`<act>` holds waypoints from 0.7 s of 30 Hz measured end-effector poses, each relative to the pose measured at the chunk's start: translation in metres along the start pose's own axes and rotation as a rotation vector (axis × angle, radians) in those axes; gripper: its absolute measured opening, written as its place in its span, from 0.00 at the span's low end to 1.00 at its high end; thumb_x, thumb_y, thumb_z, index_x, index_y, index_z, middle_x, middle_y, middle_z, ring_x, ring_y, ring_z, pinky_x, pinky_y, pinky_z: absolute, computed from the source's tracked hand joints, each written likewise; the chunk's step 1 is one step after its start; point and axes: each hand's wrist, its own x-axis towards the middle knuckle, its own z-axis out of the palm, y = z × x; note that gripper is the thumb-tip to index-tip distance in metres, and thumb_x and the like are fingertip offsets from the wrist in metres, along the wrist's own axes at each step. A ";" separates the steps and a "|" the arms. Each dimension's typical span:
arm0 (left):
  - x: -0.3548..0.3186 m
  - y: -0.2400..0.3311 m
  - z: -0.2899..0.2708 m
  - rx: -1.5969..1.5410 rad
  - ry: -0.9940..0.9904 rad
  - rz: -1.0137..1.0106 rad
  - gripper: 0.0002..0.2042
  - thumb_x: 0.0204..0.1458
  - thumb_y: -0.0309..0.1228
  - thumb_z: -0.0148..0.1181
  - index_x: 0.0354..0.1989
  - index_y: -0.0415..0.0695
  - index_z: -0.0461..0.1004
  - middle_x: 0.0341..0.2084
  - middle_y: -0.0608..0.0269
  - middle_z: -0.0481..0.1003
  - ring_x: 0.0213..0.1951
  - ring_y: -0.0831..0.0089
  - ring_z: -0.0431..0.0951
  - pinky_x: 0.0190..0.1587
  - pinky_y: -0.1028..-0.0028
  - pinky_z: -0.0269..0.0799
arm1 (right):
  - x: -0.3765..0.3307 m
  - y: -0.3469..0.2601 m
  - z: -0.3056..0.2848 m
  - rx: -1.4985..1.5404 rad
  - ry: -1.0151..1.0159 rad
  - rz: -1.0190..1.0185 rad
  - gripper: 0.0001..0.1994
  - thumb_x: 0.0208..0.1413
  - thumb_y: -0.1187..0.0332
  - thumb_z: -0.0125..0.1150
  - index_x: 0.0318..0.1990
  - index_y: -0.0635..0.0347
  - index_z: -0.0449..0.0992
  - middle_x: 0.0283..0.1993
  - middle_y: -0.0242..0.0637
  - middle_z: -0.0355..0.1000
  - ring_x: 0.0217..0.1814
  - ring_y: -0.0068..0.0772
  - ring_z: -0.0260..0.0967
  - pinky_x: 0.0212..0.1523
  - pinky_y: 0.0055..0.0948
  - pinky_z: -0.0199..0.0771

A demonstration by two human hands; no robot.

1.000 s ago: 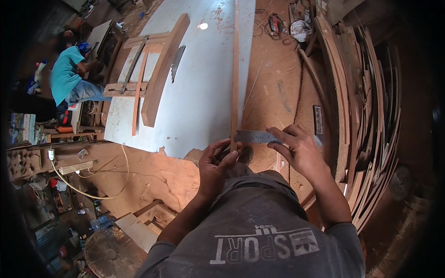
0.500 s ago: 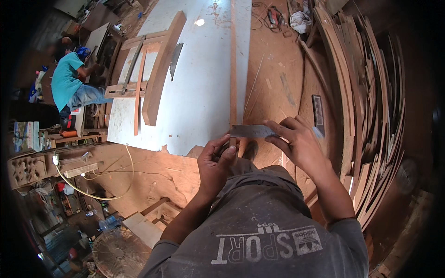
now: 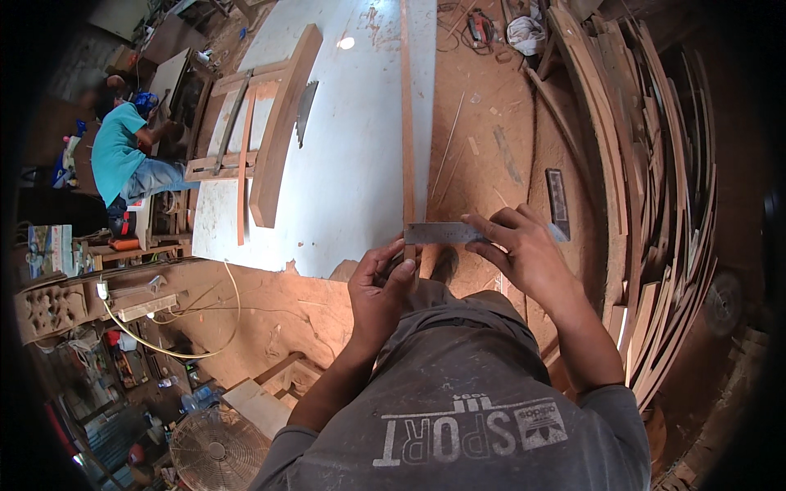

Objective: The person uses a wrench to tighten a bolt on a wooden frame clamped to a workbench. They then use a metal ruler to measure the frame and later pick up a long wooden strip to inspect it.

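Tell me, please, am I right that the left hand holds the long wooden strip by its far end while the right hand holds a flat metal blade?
Not quite: in the head view, the left hand holds the long wooden strip by its near end; the right hand does hold a flat metal blade.

Open lane across white desk (image 3: 360,139), between saw blade (image 3: 305,114) and long wood strip (image 3: 408,123). Thick beam (image 3: 285,131) bars left side; stacked timber (image 3: 647,188) walls off far right. Gap beneath metal rule (image 3: 442,233) hard to judge from above.
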 end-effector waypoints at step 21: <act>0.001 -0.001 0.001 -0.032 -0.011 0.011 0.15 0.66 0.22 0.58 0.59 0.30 0.70 0.53 0.38 0.79 0.57 0.58 0.81 0.64 0.61 0.78 | -0.001 -0.001 -0.003 -0.018 -0.012 0.010 0.22 0.58 0.59 0.71 0.60 0.49 0.83 0.42 0.39 0.80 0.43 0.43 0.72 0.50 0.41 0.73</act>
